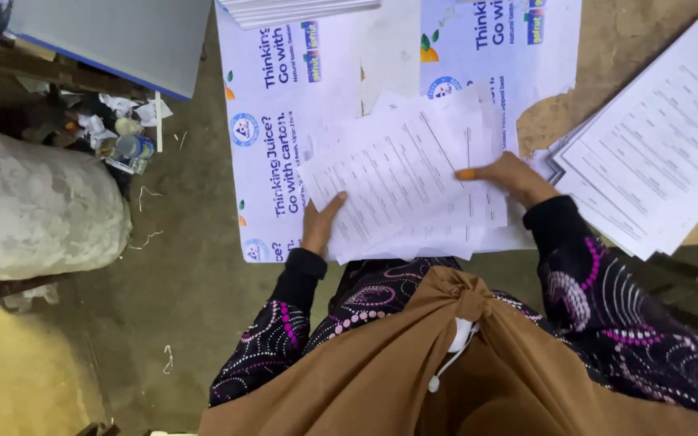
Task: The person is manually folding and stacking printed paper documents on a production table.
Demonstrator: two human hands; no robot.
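From the head camera, looking straight down, we see both of our hands on a loose sheaf of printed forms (401,182); the sheets lie fanned and askew, one over another, on a large white printed poster sheet (284,97) that covers the work surface; our left hand (319,226) grips the sheaf at its lower left corner, thumb on top of the paper and the fingers tucked out of sight beneath it, so we take it as pinched shut on the edge; our right hand (509,176) lies over the right side of the same sheaf, fingers curled down onto the top sheet, an orange-painted nail showing at the fingertip; whether it clasps the paper or only presses on it we cannot tell; dark patterned sleeves run back from both wrists to a brown garment knotted at our front; just right of the right hand, a second stack of printed forms (656,145) sits slanted on the brown tabletop (632,40), its lower edge near our sleeve; at the top edge, a pile of white sheets (300,10) rests on the poster; off to the left, on the floor, lies a big pale sack (34,206), with crumpled litter and a plastic bottle (135,147) just beyond it, and a grey board (115,36) above those.
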